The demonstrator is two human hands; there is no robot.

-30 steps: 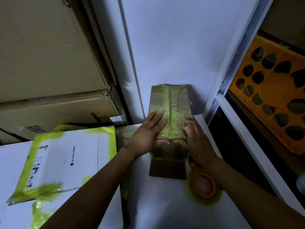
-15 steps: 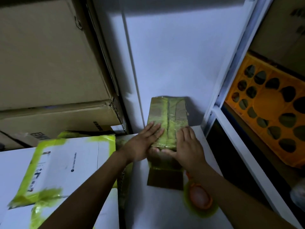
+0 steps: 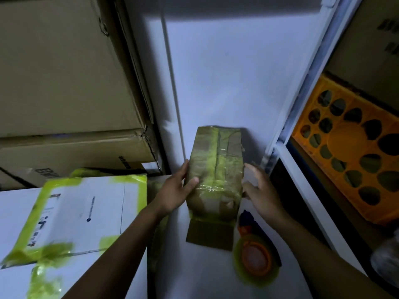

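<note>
Small brown cardboard parcel (image 3: 216, 169) bound in yellow-green tape, far end of white worktop (image 3: 205, 275), against wall (image 3: 226, 83): taking hold, by the look; left hand (image 3: 174, 190) clasped round left edge, thumb on top; right hand (image 3: 259, 188) spread beside right edge, contact unclear; next, likely, right-side grip before lifting.

Head-worn view, looking steeply down, close

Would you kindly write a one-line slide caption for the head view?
Left hand grips the taped cardboard box; right hand open at its other side, tape roll nearby.
</note>
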